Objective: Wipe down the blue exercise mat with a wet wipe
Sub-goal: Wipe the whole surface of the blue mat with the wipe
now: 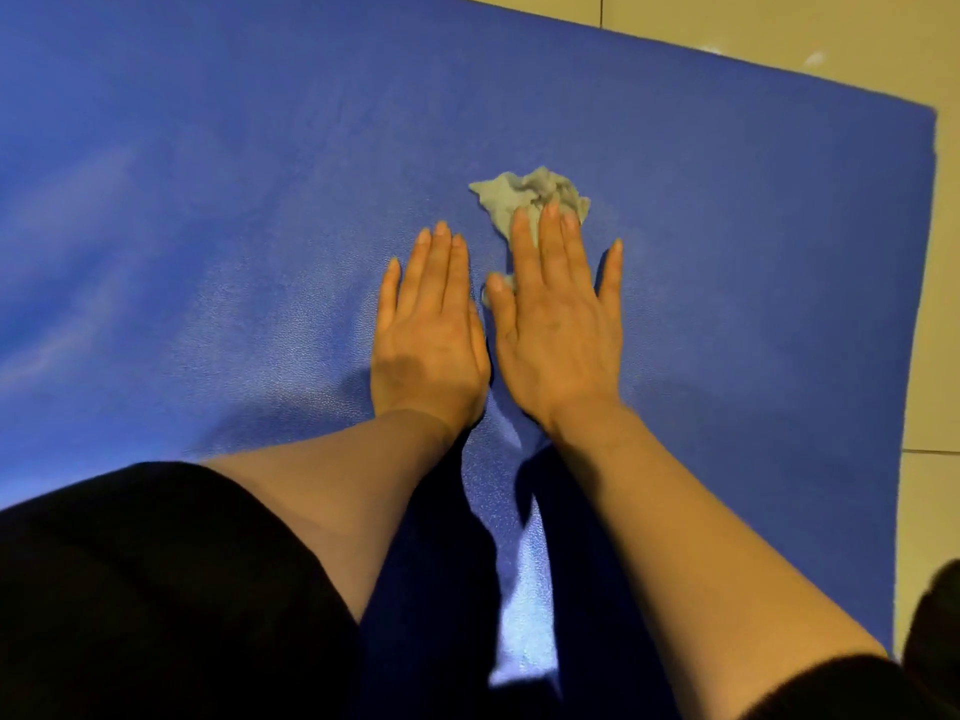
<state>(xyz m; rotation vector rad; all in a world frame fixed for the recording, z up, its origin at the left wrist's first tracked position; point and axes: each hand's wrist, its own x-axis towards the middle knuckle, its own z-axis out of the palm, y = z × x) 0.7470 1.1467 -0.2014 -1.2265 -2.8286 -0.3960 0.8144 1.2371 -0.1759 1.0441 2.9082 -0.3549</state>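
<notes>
- Right hand (pixel 558 324) flat on the blue exercise mat (pixel 753 262), fingers (pixel 550 236) straight and pressing down on the crumpled wet wipe (pixel 524 192); nothing curled round it, only pinned.
- Wipe partly under those fingers, bunched edge poking out past the fingertips, toward the mat's far right part.
- Left hand (pixel 428 330) just beside the right, palm down on the bare mat, fingers straight and together, holding nothing.
- Likely to slip out from under flat fingers on a sideways stroke, since no grip holds it.
- Bunched as it is, probably touching only a narrow strip; patches could be missed, streaks left.
- Hard forward push near the right edge might ruck or shift the mat on the tiled floor (pixel 924 304); left palm looks placed to steady it.
- Damp sheen ahead of the hands: risk of a palm sliding under body weight.
</notes>
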